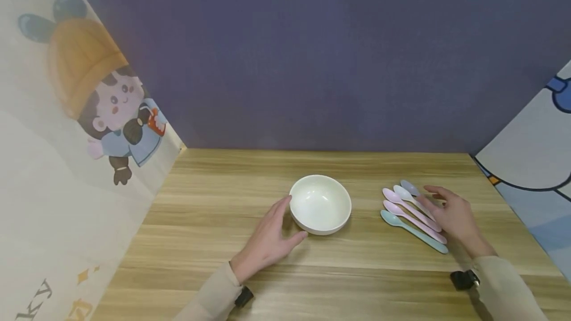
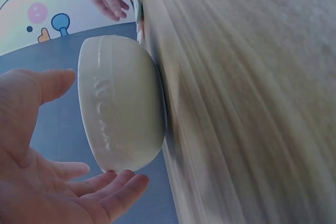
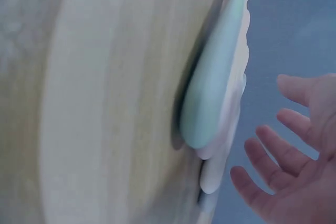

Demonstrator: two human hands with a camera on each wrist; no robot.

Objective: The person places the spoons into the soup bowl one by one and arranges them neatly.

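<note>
Flanking two groups of things, your hands are both free of any load.

Item: white bowl, one, upright on the wooden table, lower middle of the head view; no spoon inside.

Item: spoons, five, side by side at the lower right, heads toward the upper left: grey, white, upper pink, lower pink, teal. Your hand partly covers the grey and white ones.

Item: your left hand, fingers extended and spread from the thumb, at the bowl's left side. Fingertips meet its outline in the left wrist view; you apply no visible grip.

Item: your right hand, fingers parted and loosely bent, holding nothing, at the right side of the spoons; apart from them in the right wrist view.

Progress, as judged: bowl and spoons stand separately placed, spoons in a neat row. Neither lifting nor gripping is done; any handling of them remains for you.
</note>
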